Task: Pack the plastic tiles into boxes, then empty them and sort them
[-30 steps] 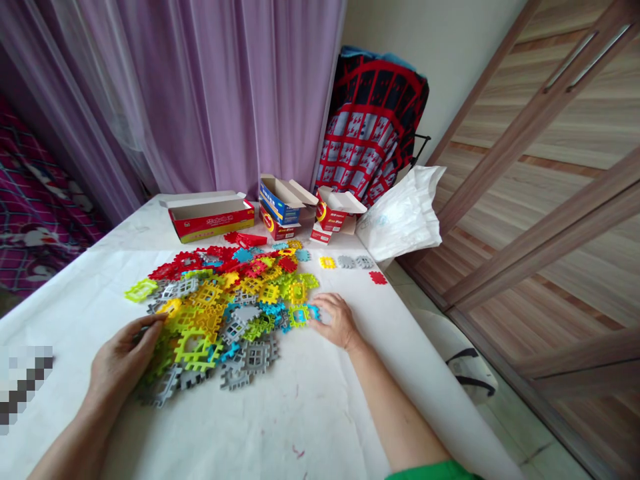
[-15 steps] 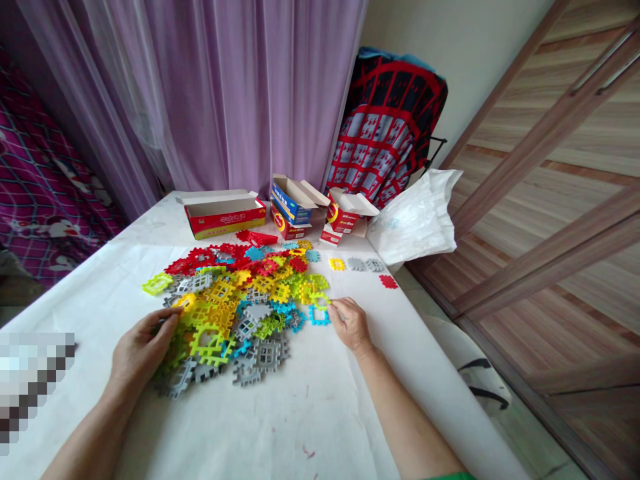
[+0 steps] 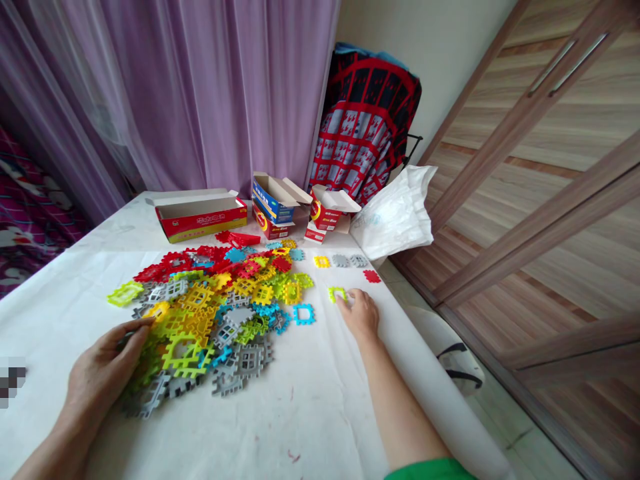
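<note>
Purple curtains [image 3: 215, 93] hang behind a white-covered tabletop [image 3: 320, 407]. Pale characters run along the long red-and-yellow box [image 3: 205, 223], and smaller lettering marks the blue box [image 3: 273, 201], stacked on a red box [image 3: 271, 228]; all too small to read surely. Faint bluish print shows on the white bag [image 3: 397, 213]. The right hand [image 3: 363, 313], palm down with forearm slanting up from the lower right, pinches a lime-green frame [image 3: 338, 289] in its fingers, right of the heap of plastic pieces [image 3: 200, 313]. The left hand [image 3: 100, 363] has thumb and forefinger together against a yellow piece [image 3: 160, 309] at the heap's left edge; whether they grip it, I cannot tell. The boxes stand open-topped, their floors hidden.
</note>
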Tool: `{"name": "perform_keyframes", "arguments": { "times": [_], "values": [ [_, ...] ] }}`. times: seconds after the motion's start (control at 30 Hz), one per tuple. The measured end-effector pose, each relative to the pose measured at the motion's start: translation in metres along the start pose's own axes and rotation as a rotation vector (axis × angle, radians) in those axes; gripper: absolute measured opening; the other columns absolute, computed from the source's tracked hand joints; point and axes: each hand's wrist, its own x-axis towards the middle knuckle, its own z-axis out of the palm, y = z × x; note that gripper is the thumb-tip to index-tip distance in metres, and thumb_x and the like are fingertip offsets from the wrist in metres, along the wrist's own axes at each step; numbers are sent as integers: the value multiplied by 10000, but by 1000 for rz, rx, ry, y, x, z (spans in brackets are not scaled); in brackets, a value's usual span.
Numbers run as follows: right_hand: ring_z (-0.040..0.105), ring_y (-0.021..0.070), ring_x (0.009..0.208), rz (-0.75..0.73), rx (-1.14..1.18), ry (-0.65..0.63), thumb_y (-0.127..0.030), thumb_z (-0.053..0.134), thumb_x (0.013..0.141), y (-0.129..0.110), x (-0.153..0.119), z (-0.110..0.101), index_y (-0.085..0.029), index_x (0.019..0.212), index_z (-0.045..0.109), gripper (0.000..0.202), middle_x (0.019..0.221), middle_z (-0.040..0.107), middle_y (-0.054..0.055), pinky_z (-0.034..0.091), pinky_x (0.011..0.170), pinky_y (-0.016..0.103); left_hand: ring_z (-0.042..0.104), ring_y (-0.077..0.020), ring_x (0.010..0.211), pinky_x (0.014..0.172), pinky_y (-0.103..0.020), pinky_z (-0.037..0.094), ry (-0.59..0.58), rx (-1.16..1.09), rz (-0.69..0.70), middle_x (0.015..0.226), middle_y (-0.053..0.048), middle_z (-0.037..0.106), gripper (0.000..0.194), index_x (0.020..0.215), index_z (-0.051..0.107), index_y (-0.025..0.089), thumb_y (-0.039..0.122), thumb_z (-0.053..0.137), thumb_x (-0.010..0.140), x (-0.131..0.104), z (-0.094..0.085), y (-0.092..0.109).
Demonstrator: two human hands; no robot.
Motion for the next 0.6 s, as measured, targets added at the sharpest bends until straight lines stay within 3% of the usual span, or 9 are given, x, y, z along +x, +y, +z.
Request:
{"name": "perform_keyframes", "arguments": {
  "times": [0.13, 0.27, 0.43, 0.6],
  "values": [
    [595, 273, 885, -14, -105, -36, -495, 683, 769, -20, -6, -5, -178, 964, 623, 377, 923, 678, 130, 397, 740, 344, 655, -208, 814, 636, -257, 463, -6, 15, -7, 901, -24, 733, 430, 1031, 707, 248, 481, 486, 746, 0, 0, -1],
    [591, 251, 916, 24, -124, -111, -413, 654, 809, -26, -5, -9, -176, 997, 621, 305, 980, 678, 123, 380, 764, 327, 652, -201, 820, 621, -242, 455, 0, 18, 5, 937, -24, 735, 437, 1044, 707, 253, 488, 488, 748, 0, 0, -3],
    [592, 217, 940, 78, -44, -120, -330, 625, 816, -14, 2, -3, -187, 1094, 608, 313, 1005, 694, 82, 373, 779, 292, 642, -192, 778, 599, -230, 438, -27, 20, -33, 880, -32, 723, 467, 1062, 702, 240, 492, 482, 737, -1, -1, 0],
    [607, 215, 935, 152, 27, -77, -363, 666, 776, 3, 11, 8, -181, 1081, 603, 360, 1054, 697, 82, 400, 792, 288, 623, -187, 718, 560, -228, 422, -10, 3, -21, 835, -18, 717, 464, 1036, 708, 246, 497, 498, 707, -1, 1, 1]
  ]
}}
